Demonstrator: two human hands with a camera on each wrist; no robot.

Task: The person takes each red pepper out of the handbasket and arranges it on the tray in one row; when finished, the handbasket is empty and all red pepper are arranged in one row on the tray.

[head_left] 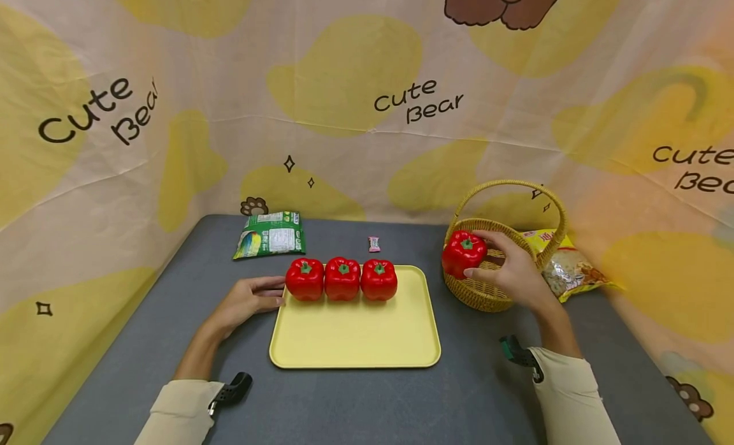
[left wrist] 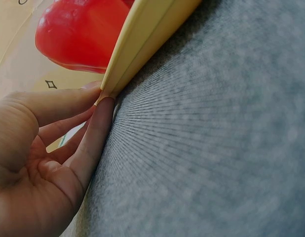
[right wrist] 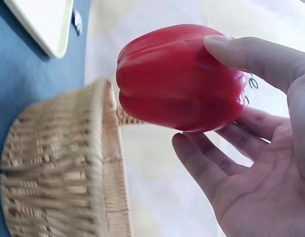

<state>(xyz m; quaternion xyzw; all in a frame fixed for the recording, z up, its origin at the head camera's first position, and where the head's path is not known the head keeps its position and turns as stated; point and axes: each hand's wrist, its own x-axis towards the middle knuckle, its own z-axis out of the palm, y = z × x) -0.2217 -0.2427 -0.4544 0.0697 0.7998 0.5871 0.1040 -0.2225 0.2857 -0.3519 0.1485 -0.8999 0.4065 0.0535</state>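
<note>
My right hand (head_left: 513,271) grips a red bell pepper (head_left: 463,254) between thumb and fingers, over the left side of a wicker basket (head_left: 478,299). In the right wrist view the pepper (right wrist: 177,79) is held above the basket's rim (right wrist: 100,148). My left hand (head_left: 248,303) pinches the left edge of a yellow tray (head_left: 355,336); the left wrist view shows thumb and finger meeting on its rim (left wrist: 125,54). Along the tray's far side stand three red bell peppers in a row: a left one (head_left: 305,280), a middle one (head_left: 342,279) and a right one (head_left: 379,280).
A green snack bag (head_left: 271,234) lies at the back left of the grey table (head_left: 367,407). Behind the tray is a small pink wrapped candy (head_left: 374,244). Right of the basket, a yellow food bag (head_left: 573,269) leans close. The basket's tall handle (head_left: 510,183) arches over it.
</note>
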